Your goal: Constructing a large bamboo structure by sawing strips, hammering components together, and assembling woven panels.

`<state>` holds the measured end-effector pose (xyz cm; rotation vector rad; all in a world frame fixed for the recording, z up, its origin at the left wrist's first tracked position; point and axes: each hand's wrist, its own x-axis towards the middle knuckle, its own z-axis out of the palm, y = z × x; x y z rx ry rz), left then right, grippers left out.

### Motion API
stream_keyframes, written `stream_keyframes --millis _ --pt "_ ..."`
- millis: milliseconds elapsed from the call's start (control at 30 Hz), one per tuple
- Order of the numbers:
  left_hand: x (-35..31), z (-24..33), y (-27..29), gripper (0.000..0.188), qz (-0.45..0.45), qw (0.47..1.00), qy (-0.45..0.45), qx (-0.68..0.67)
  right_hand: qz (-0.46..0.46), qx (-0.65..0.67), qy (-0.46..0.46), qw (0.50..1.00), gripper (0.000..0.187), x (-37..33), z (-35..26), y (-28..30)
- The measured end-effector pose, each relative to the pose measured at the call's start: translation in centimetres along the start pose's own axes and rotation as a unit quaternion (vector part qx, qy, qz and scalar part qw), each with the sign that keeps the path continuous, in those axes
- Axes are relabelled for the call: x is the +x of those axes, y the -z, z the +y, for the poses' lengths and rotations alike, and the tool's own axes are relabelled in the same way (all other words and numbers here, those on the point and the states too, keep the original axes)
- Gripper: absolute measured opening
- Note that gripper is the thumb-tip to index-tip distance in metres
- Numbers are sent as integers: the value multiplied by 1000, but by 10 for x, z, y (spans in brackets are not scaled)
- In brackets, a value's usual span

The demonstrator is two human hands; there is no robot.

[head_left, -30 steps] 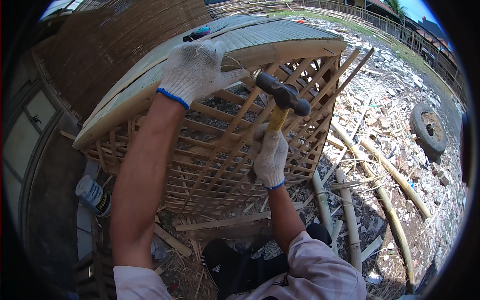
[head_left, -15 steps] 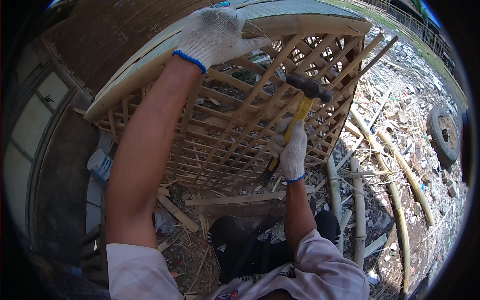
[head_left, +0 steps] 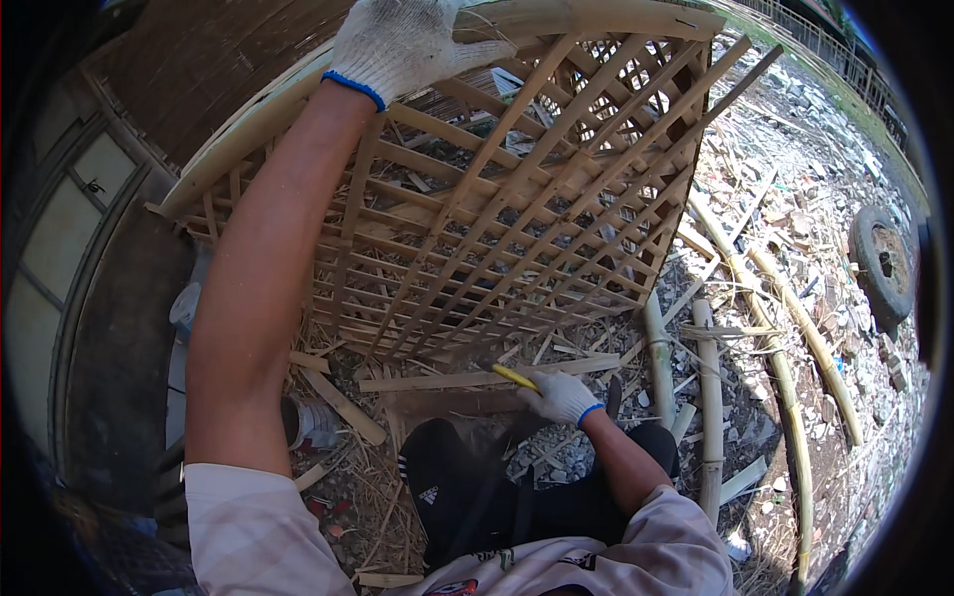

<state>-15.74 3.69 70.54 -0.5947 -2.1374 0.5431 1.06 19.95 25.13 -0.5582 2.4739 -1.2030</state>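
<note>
My left hand [head_left: 396, 45], in a white knitted glove with a blue cuff, lies over the curved top rail [head_left: 566, 18] of a bamboo lattice frame [head_left: 477, 209]. Its thumb stretches right along the near side; the fingers run out at the upper picture edge. Low in front of my knees, my gloved right hand [head_left: 561, 397] is closed round a hammer [head_left: 512, 375]. A yellow length of its handle points left from the fist, and I cannot make out the head. Crossed bamboo slats fill the lattice, and a few poke past its upper right corner.
Flat bamboo strips [head_left: 487, 373] lie on the littered ground below the lattice. To the right are bamboo poles [head_left: 710, 417], rubble and an old tyre [head_left: 882, 266]. A panelled door [head_left: 75, 248] stands left, with a white tub [head_left: 184, 310] near my left arm.
My right hand has swung the hammer down from in front of the lattice to near my knees. The left hand stays on the rail; the whole view has shifted slightly.
</note>
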Motion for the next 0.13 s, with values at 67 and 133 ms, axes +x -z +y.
stream_keyframes --millis 67,133 --pt "-2 1 -2 82 19 1000 -4 -13 -132 -191 1 973 47 -4 -1 -9" --pt "-3 4 -2 85 36 999 -2 -17 -181 -260 13 948 47 -4 10 -20"
